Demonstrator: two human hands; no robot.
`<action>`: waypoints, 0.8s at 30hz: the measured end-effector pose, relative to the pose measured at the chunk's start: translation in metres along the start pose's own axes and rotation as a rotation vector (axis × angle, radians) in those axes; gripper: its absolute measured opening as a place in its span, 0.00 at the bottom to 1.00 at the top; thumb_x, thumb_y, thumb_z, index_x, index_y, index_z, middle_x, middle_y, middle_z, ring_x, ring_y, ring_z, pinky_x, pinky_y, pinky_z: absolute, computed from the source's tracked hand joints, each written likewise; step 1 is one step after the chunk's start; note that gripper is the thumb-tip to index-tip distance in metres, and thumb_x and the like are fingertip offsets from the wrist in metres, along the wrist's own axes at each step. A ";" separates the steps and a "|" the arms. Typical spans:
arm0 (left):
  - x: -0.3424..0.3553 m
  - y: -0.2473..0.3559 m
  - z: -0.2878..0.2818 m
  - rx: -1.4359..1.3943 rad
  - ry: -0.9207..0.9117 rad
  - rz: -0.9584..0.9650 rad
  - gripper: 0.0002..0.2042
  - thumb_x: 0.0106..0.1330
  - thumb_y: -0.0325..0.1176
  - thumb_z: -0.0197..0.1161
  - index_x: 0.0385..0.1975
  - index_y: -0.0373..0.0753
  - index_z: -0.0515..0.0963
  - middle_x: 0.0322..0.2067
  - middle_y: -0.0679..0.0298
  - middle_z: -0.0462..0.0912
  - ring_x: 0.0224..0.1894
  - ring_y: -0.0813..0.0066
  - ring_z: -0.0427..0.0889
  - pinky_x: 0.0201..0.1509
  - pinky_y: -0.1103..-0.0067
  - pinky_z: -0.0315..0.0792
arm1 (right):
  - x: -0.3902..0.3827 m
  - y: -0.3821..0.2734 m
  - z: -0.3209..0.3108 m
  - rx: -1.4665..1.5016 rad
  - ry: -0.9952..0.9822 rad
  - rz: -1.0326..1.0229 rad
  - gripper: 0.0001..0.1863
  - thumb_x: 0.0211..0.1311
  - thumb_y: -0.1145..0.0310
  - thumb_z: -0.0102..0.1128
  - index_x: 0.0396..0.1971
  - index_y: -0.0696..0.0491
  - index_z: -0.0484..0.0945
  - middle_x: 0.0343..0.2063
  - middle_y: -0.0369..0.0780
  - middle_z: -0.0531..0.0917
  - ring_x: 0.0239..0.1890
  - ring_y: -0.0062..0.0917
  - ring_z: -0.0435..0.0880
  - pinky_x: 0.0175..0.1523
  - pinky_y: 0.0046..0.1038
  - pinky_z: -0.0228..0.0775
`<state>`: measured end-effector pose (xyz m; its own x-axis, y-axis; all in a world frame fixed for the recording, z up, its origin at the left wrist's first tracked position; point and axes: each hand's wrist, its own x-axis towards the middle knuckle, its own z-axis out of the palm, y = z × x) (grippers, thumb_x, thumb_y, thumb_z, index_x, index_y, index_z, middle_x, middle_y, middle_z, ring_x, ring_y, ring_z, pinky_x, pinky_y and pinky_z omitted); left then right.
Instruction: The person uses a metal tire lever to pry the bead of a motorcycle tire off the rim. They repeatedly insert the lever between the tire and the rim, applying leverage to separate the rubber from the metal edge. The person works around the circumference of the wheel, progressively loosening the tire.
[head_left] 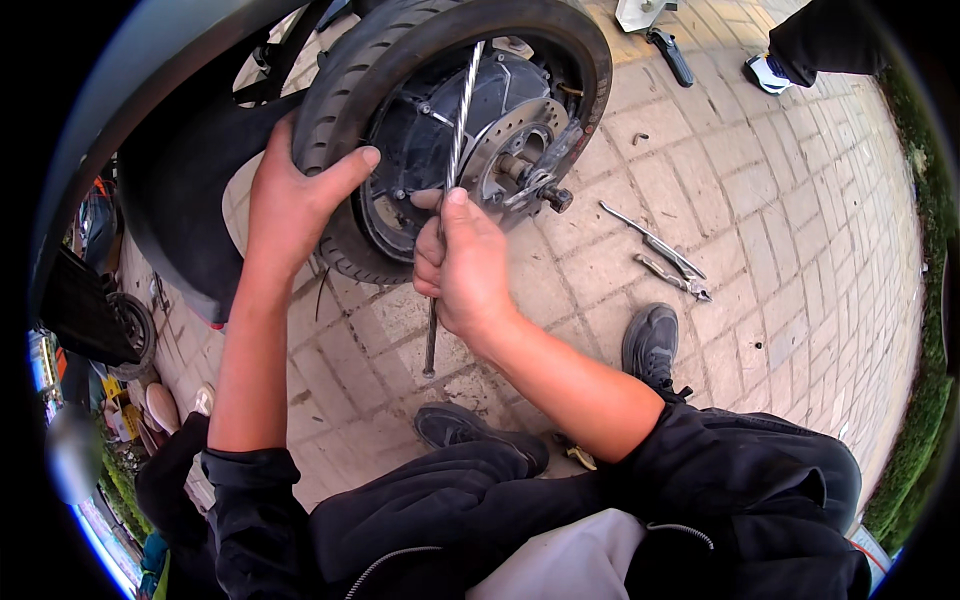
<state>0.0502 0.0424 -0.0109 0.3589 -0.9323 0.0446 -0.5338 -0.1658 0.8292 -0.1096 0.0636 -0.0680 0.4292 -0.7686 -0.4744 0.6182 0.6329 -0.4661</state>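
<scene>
A scooter wheel with a black tyre [330, 115] stands in front of me, its hub and brake disc [540, 120] facing my right. My left hand [305, 200] grips the tyre at its left side, thumb lying on the sidewall and fingers round the tread, partly hidden. My right hand [465, 255] is closed round a long metal tyre lever with a twisted shaft [463, 120]. The lever slants almost upright across the hub; its upper end meets the inner edge of the tyre, and its lower end sticks out below my fist.
Pliers [670, 275] and a slim metal tool [655, 240] lie on the paving right of the wheel. Farther off are a small bent piece [640, 138] and a black tool [670, 57]. Another person's shoe [767, 75] stands at upper right. The scooter's dark bodywork [180, 190] is at left.
</scene>
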 end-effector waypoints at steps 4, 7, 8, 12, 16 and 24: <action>-0.002 0.000 0.001 -0.037 0.010 0.007 0.33 0.49 0.41 0.73 0.53 0.29 0.70 0.44 0.55 0.81 0.46 0.70 0.80 0.53 0.77 0.71 | 0.010 0.013 0.008 0.029 0.009 -0.082 0.19 0.74 0.52 0.41 0.39 0.55 0.72 0.14 0.29 0.61 0.13 0.11 0.56 0.16 0.17 0.51; -0.002 0.000 0.002 -0.029 0.014 0.012 0.33 0.49 0.41 0.73 0.54 0.29 0.70 0.44 0.55 0.81 0.46 0.71 0.80 0.53 0.78 0.71 | 0.018 0.012 0.014 0.006 0.002 -0.156 0.20 0.74 0.52 0.41 0.38 0.55 0.72 0.14 0.29 0.61 0.12 0.12 0.56 0.16 0.18 0.52; -0.003 0.000 0.003 -0.026 0.015 0.018 0.34 0.49 0.40 0.73 0.54 0.29 0.70 0.44 0.55 0.81 0.45 0.71 0.80 0.53 0.77 0.71 | 0.017 0.012 0.014 -0.003 0.017 -0.152 0.20 0.74 0.52 0.41 0.38 0.55 0.72 0.14 0.29 0.61 0.12 0.12 0.57 0.16 0.18 0.52; -0.003 -0.003 0.005 -0.080 0.002 0.026 0.35 0.49 0.40 0.73 0.55 0.29 0.69 0.43 0.55 0.81 0.45 0.70 0.80 0.52 0.77 0.71 | 0.001 -0.013 0.011 -0.130 0.106 -0.066 0.21 0.74 0.52 0.43 0.37 0.57 0.73 0.13 0.28 0.63 0.12 0.11 0.58 0.16 0.18 0.52; -0.004 -0.013 0.003 -0.109 -0.001 0.021 0.36 0.47 0.40 0.74 0.56 0.29 0.68 0.45 0.54 0.80 0.46 0.70 0.80 0.53 0.76 0.71 | -0.019 -0.061 -0.023 -0.490 0.155 -0.013 0.20 0.71 0.54 0.49 0.44 0.58 0.74 0.16 0.29 0.68 0.14 0.12 0.62 0.17 0.16 0.55; -0.010 -0.018 0.002 -0.119 0.018 -0.044 0.38 0.45 0.39 0.74 0.56 0.29 0.67 0.46 0.54 0.79 0.47 0.69 0.79 0.53 0.76 0.71 | -0.037 -0.120 -0.048 -1.378 0.145 -0.548 0.21 0.64 0.77 0.51 0.57 0.51 0.75 0.22 0.38 0.77 0.23 0.17 0.70 0.33 0.21 0.67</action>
<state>0.0546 0.0542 -0.0270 0.3941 -0.9189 0.0153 -0.4231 -0.1666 0.8906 -0.2312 0.0203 -0.0300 0.2361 -0.9708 -0.0413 -0.4517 -0.0721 -0.8892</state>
